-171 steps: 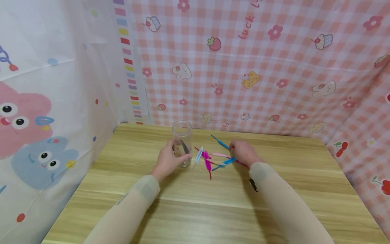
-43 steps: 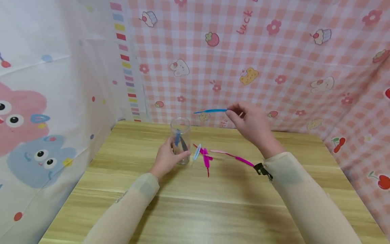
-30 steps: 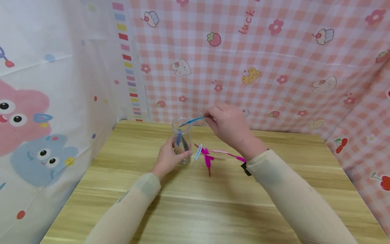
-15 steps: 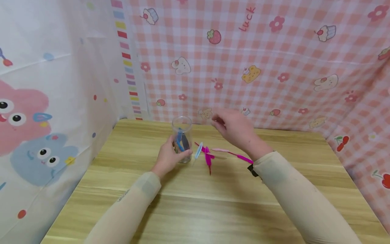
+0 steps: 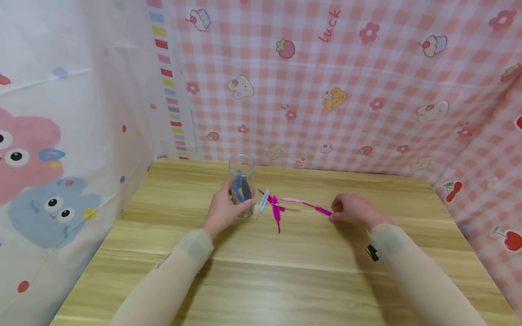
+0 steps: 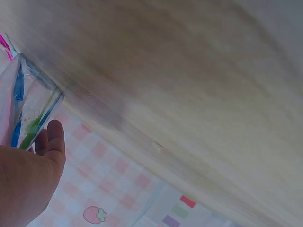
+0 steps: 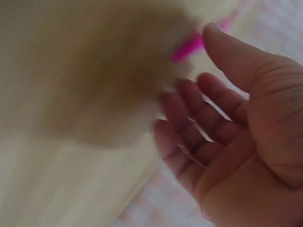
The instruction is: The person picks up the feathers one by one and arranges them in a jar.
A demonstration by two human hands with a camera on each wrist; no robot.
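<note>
A clear jar (image 5: 250, 174) stands upright on the table, and my left hand (image 5: 222, 210) grips its side with the thumb in front. Inside are slim blue pieces (image 5: 238, 184) and a dark leaf-shaped piece (image 5: 246, 187); a green piece (image 6: 32, 124) shows through the wall in the left wrist view. My right hand (image 5: 359, 210) is at the right end of a slim magenta piece (image 5: 323, 211). In the right wrist view its fingers (image 7: 208, 116) are loosely bent and spread from the thumb, with the magenta piece beyond the thumb tip.
Between jar and right hand lie a light blue oval piece (image 5: 264, 200) with a thin stem, crossed magenta pieces (image 5: 276, 213) and a pale pink piece (image 5: 292, 199). The wooden table (image 5: 261, 280) ends at a pink checked cloth (image 5: 310, 104) behind; a white printed cloth (image 5: 102, 113) hangs left.
My right hand has picked up a blue piece, let it drop into the jar, then moved down right to the magenta piece. My left hand has stayed on the jar.
</note>
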